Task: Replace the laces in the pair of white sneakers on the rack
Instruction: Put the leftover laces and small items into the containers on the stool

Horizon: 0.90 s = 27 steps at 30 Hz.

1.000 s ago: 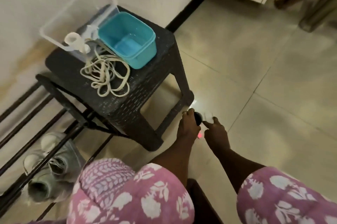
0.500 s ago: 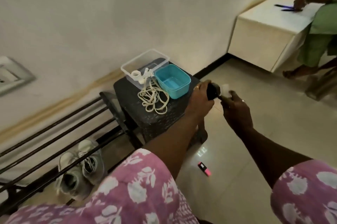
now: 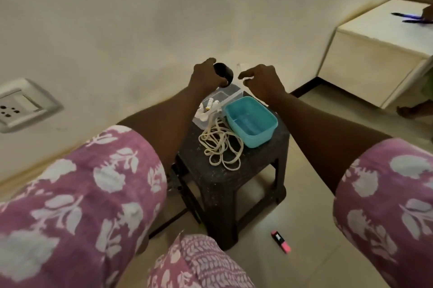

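A tangle of cream laces (image 3: 221, 147) lies on a black stool (image 3: 234, 184), trailing from a clear plastic box (image 3: 219, 102) that holds small white items. Beside it stands an empty teal tub (image 3: 250, 121). My left hand (image 3: 206, 76) grips a short black cylinder (image 3: 223, 73) raised above the stool. My right hand (image 3: 262, 80) pinches a small clear piece (image 3: 243, 72) just to the right of the cylinder. The white sneakers and the rack are out of view.
A pink marker (image 3: 281, 242) lies on the tiled floor right of the stool. A wall socket (image 3: 21, 103) sits low on the left wall. A cream cabinet (image 3: 379, 53) stands at the right, with another person's hand and foot near it.
Both hands rose from near the floor to above the stool, carrying the black cylinder and the clear piece. The view lifted; the sneakers and rack dropped out of sight.
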Tool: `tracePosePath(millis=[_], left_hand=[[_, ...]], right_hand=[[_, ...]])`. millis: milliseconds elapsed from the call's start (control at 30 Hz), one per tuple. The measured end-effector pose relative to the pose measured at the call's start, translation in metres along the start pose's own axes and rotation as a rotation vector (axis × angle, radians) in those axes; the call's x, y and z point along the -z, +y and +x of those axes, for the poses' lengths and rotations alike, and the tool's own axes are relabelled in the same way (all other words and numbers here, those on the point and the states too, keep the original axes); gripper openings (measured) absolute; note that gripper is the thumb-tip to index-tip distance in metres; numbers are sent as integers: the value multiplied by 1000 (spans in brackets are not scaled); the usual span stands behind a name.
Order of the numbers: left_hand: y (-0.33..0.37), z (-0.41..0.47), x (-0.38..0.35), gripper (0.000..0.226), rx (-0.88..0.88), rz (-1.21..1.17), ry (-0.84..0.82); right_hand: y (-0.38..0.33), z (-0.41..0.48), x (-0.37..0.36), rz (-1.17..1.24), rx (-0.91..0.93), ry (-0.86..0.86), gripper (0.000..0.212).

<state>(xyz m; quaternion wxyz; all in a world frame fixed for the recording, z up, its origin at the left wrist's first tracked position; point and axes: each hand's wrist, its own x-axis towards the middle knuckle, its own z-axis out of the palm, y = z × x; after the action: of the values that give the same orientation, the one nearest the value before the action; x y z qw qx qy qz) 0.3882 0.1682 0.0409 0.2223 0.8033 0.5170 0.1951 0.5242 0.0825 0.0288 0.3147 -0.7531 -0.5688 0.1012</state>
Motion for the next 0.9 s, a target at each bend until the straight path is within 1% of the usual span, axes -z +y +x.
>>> tracePosePath(millis=[67,200,233,300,333,467,567,667,767,833,900], left_hand=[[-16,16,-5,69,57,12,-4],[-33,39,-20,62,59,105,-124],[-34,44,-22,55,42,131,-154],[-34,50,-26,31,7,189,-191],[-34,53,-27,25,-15,214,-195],[-37,55,-34,29,-85,354,-224],[-39,54,-38,18,-160,384,-215],[-43,55,-40,37,-152,408,-205],[-41,52,-34,45,-143,427,-185],[-37,50,-31,43,-144,418,-170],[-30,46,-28,36,-143,372,-137]], right_hand=[[-8,21,-15,-22,-31,-71,28],[-17,51,-39,-147,-98,-215,29],[-18,55,-43,-194,-106,-222,30],[-22,63,-50,-282,-107,-191,30],[-24,67,-51,-326,-94,-173,32],[-31,70,-62,-507,3,-158,32],[-34,70,-66,-554,-8,-217,27],[-39,73,-64,-545,-39,-317,20],[-43,74,-63,-569,-30,-362,19],[-43,74,-61,-544,-10,-323,21],[-42,71,-56,-466,-20,-213,31]])
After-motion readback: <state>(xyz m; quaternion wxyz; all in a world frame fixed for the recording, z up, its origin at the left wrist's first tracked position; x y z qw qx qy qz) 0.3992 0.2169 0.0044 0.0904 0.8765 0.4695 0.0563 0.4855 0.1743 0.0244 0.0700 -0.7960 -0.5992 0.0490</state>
